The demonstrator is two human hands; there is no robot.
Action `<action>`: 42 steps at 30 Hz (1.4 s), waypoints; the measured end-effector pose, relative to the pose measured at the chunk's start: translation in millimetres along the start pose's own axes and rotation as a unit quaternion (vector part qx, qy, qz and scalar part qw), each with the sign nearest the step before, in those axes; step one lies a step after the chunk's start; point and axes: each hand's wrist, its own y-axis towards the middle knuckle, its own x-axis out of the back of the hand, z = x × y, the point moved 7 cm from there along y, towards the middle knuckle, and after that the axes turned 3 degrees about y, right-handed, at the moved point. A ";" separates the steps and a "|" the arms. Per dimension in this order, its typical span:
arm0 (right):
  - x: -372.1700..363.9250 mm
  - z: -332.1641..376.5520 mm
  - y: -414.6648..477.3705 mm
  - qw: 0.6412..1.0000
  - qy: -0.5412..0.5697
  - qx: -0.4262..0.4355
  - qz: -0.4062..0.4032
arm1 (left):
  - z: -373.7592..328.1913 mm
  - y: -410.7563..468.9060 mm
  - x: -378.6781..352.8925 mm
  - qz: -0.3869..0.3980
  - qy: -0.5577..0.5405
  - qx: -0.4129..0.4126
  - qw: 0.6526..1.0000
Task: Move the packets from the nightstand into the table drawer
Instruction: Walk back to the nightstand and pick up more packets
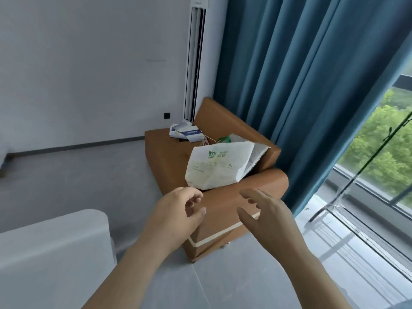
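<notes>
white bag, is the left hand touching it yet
Apart. The head view shows the left hand open below the white bag, with a strip of brown sofa between them.

head cam | 1 view | faces forward-down | near hands | sofa point(223, 204) beyond

Both arms reach forward, near the brown sofa point(225, 210); the left hand point(178, 210) and right hand point(267, 216) are empty, fingers loosely curled
</notes>
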 end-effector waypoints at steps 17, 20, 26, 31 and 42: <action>-168.5 100.7 303.2 0.973 0.016 0.192 0.126 | 183.5 187.4 113.5 -0.139 0.102 0.144 0.974; -202.7 139.4 354.6 0.968 0.020 0.205 0.144 | 226.3 223.4 152.7 -0.140 0.123 0.160 0.969; -265.7 200.4 449.6 0.958 0.025 0.221 0.181 | 298.8 297.0 209.6 -0.148 0.132 0.187 0.962; -312.9 232.4 534.2 0.950 0.021 0.246 0.190 | 355.7 359.6 239.1 -0.150 0.154 0.209 0.954; -405.9 310.3 722.3 0.915 0.008 0.319 0.245 | 456.6 495.7 311.5 -0.181 0.179 0.289 0.923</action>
